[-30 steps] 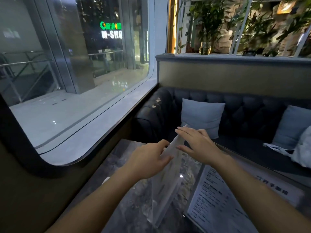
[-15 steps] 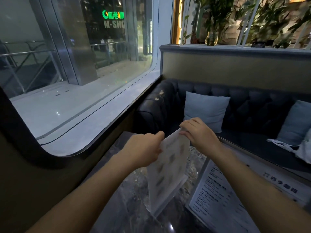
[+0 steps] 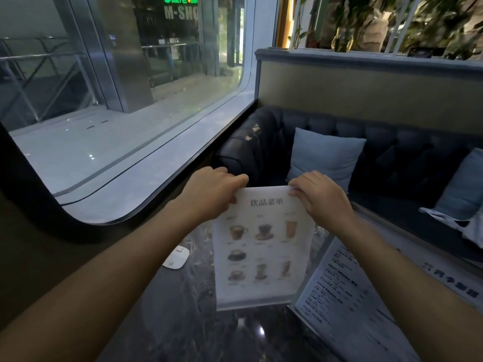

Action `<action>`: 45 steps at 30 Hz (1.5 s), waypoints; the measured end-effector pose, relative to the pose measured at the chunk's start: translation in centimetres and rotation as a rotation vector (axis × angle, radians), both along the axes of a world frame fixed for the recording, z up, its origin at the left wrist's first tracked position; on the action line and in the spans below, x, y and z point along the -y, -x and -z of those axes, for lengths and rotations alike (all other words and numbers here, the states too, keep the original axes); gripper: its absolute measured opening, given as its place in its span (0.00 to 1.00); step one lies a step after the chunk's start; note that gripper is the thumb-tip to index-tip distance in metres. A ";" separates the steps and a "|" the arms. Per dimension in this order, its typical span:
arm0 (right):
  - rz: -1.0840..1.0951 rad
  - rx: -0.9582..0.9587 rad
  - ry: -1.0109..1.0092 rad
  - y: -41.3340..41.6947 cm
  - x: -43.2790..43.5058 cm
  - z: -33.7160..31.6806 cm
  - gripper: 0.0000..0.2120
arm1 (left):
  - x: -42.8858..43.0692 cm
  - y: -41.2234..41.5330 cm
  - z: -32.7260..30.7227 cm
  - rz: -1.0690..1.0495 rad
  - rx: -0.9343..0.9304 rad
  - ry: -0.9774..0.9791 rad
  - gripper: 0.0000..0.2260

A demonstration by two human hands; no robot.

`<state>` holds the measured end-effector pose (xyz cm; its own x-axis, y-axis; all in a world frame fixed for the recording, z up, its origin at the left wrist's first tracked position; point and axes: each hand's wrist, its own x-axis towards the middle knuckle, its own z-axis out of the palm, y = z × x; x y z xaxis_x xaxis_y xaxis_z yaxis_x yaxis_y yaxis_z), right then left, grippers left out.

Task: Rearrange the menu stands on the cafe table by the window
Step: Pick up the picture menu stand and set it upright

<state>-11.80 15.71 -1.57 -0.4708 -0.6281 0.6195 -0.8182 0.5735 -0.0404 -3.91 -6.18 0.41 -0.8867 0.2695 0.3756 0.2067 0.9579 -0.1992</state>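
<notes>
Nearest us lies the dark marble table, with a second menu of printed text at the right, leaning back and partly cut off by the frame; just left of it stands the drinks menu stand, upright on the table near its middle, its printed face turned towards us (cups and glasses in rows, the small print blurred); a small white pad lies on the table to its left, apart from it. We hold the stand by its top corners: the left hand has its fingers curled over the top left corner and clamped on it; the right hand pinches the top right corner, fingers pressed together on the sheet. Beyond the hands is a dark tufted sofa with a pale blue cushion; the window runs along the left; plants stand on the ledge behind the sofa.
</notes>
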 end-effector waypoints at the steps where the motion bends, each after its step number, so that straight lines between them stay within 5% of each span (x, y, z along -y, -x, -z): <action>1: 0.010 -0.009 -0.004 -0.1 0.0 -0.1 0.02 | 0.3 0.3 0.1 0.013 -0.013 0.001 0.06; 36: 0.027 0.220 0.084 -1.4 1.7 0.5 0.05 | 3.2 1.2 1.3 0.007 -0.155 -0.013 0.04; 45: 0.043 0.176 0.033 -2.0 0.3 0.2 0.09 | 2.1 -0.3 1.6 0.077 -0.157 -0.097 0.16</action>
